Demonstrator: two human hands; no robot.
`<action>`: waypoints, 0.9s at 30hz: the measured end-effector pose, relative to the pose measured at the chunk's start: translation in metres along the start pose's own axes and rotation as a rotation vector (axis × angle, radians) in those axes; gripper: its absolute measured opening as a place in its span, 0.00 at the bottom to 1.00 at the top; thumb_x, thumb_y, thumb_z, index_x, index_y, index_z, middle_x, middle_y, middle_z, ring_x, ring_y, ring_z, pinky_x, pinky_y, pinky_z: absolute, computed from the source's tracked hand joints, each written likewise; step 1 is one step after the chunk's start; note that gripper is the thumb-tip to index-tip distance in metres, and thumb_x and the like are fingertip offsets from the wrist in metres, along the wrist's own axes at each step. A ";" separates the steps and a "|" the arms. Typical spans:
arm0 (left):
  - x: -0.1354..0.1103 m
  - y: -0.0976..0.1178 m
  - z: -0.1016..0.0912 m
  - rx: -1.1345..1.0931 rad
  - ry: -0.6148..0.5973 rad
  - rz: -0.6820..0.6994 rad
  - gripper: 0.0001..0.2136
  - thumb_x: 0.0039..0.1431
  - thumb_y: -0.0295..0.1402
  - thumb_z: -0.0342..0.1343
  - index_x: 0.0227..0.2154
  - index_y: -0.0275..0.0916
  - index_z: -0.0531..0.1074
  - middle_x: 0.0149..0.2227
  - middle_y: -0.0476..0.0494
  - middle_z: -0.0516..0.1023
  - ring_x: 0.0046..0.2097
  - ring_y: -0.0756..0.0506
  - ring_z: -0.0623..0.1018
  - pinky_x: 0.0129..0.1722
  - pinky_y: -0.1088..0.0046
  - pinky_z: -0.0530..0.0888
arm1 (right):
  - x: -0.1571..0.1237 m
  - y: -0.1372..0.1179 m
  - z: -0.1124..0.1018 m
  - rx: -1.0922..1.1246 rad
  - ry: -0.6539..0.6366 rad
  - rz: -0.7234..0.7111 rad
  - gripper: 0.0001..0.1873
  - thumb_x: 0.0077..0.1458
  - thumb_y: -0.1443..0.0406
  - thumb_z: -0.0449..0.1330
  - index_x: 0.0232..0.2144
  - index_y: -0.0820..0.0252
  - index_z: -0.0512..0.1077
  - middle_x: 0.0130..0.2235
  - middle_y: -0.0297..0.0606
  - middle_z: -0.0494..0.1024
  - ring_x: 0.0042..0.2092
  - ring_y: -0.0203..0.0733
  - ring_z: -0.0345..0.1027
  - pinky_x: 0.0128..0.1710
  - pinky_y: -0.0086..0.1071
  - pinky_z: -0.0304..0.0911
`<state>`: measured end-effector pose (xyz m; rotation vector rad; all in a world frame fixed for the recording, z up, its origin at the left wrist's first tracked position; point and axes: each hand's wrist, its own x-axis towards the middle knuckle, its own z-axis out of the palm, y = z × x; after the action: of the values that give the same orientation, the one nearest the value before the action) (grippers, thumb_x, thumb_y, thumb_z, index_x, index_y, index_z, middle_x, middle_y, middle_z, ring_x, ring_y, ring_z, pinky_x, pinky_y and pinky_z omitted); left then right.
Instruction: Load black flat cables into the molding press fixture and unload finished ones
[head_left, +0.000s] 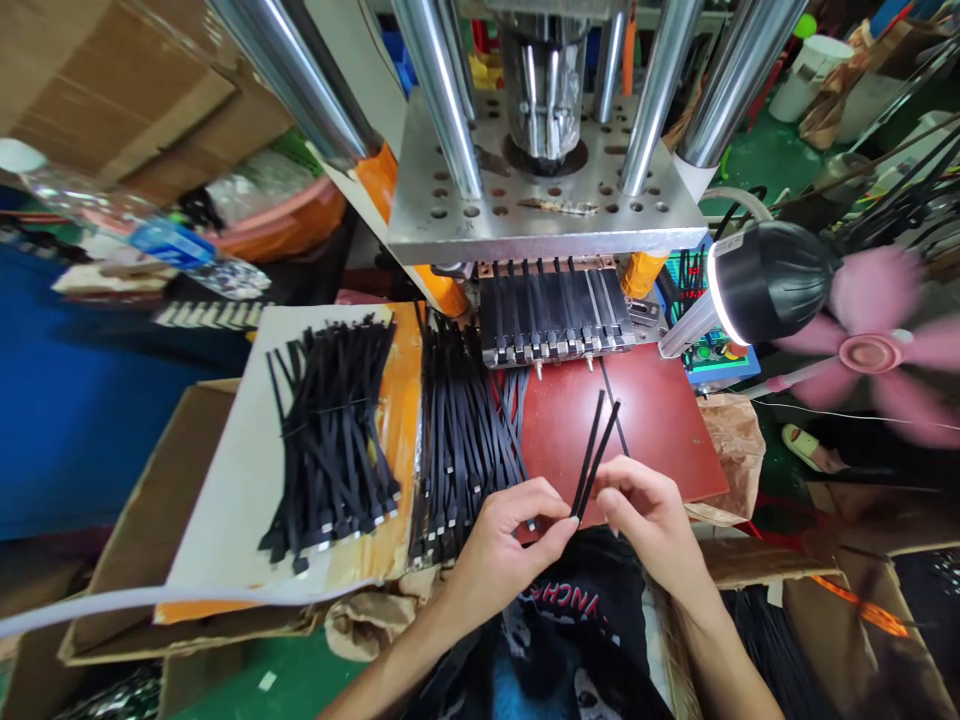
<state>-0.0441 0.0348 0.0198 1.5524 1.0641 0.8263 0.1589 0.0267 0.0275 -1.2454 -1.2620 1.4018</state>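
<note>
Two short flat black cables point(592, 455) stand up from the pinched thumb and forefinger of my left hand point(525, 530); their lower ends are hidden by the fingers. My right hand point(645, 515) is close beside them on the right, fingers loosely curled with the thumb apart, and I see nothing in its grasp. Ahead, a black fixture block point(555, 310) holds several flat cables in a row, metal plugs toward me. A heap of black cables point(465, 440) lies left of my hands. Another cable point(615, 410) lies on the reddish-brown board point(675, 430).
Above the fixture hangs a thick steel press plate point(547, 220) between metal columns. A bundle of cables point(330, 430) rests on a white and orange board point(225, 500) at left. A lit lamp point(765, 285) and pink fan point(870, 350) stand at right.
</note>
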 end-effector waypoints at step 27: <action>0.074 0.033 -0.028 -0.642 -0.248 -0.172 0.23 0.48 0.51 0.78 0.26 0.36 0.77 0.29 0.50 0.73 0.23 0.53 0.74 0.23 0.75 0.73 | 0.004 0.000 0.012 -0.074 -0.094 -0.125 0.17 0.71 0.53 0.62 0.37 0.56 0.84 0.33 0.38 0.77 0.34 0.40 0.66 0.34 0.35 0.60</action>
<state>-0.0344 0.1115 0.0576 0.9724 0.6491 0.7376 0.1469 0.0292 0.0273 -1.1400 -1.4429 1.3473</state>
